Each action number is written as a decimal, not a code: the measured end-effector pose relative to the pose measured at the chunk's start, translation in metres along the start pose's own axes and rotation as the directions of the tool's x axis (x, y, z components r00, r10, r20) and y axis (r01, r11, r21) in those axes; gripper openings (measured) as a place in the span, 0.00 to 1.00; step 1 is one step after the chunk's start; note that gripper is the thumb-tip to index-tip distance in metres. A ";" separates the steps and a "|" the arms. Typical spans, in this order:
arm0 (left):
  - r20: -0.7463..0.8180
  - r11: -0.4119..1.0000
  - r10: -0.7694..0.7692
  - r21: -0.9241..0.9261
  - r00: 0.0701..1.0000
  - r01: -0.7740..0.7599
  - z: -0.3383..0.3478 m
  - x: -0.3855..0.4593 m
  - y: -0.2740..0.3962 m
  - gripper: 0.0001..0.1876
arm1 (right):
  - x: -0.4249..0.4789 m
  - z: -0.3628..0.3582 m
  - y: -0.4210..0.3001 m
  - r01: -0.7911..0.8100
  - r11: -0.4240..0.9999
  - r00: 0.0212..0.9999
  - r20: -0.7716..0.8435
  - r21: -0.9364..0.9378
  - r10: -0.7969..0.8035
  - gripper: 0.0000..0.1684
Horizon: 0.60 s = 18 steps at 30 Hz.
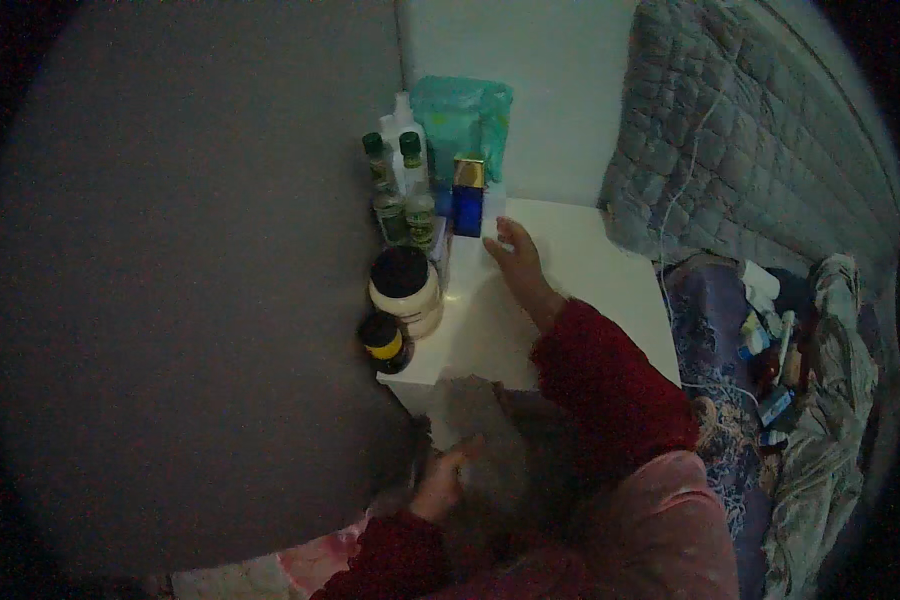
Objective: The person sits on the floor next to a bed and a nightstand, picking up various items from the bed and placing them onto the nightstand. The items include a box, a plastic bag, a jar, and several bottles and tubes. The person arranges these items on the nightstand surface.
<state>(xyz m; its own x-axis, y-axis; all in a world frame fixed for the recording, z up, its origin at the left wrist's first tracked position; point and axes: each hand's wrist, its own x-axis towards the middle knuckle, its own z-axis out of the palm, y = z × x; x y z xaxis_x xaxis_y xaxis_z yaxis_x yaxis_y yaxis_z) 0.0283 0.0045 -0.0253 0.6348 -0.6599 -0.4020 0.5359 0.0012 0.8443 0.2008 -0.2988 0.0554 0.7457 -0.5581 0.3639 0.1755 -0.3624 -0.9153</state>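
My right hand [521, 259] is over the white tabletop [607, 285], thumb and fingers apart, with nothing in it. Its fingertips are just right of a blue bottle with a gold cap [468, 206], close to it. Low in front of me, my left hand [442, 480] grips a limp grey cloth [487, 435], dim and blurred, near the table's front edge. Left of the bottle are a cream jar with a black lid [405, 292] and a smaller dark jar with a yellow band [386, 343].
Clear bottles with dark green caps [418, 206] and white bottles [403, 127] crowd the left edge before a teal pouch [461, 120]. A grey wall or panel [195, 300] borders the left. Rightward are a quilted pad [690, 135], a white cable [679, 195] and cluttered bedding [817, 435].
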 end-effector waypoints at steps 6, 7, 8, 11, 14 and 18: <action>-0.028 0.973 0.036 -0.227 0.999 -0.042 0.023 0.003 0.023 0.23 | -0.119 -0.113 -0.033 -0.149 0.988 0.975 0.173 0.044 0.140 0.19; -0.064 0.918 -0.128 -0.385 0.990 0.094 0.040 -0.005 0.041 0.22 | -0.138 -0.132 -0.036 -0.213 0.972 0.968 0.158 0.096 0.196 0.17; -0.086 0.939 -0.088 -0.341 0.992 0.053 0.040 -0.006 0.036 0.21 | -0.158 -0.145 -0.040 -0.270 0.952 0.960 0.118 0.146 0.254 0.15; -0.049 0.956 -0.043 -0.293 0.998 0.027 0.034 -0.008 0.034 0.21 | -0.222 -0.193 -0.045 -0.339 0.900 0.936 0.000 0.275 0.352 0.12; 0.018 0.933 -0.089 -0.348 0.996 0.090 0.030 -0.007 0.041 0.22 | -0.266 -0.231 -0.042 -0.213 0.919 0.967 -0.064 0.332 0.247 0.09; -0.002 0.980 0.070 -0.189 0.998 -0.069 0.064 -0.027 0.039 0.24 | -0.321 -0.290 -0.082 -0.189 0.970 0.933 -0.282 0.150 0.225 0.10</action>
<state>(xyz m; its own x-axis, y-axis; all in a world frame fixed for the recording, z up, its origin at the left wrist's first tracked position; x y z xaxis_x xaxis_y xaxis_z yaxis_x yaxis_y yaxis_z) -0.0037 -0.0254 0.0408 0.6715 -0.6570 -0.3429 0.5865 0.1883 0.7878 -0.2394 -0.3060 0.0631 0.5541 -0.8124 0.1818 0.1253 -0.1345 -0.9830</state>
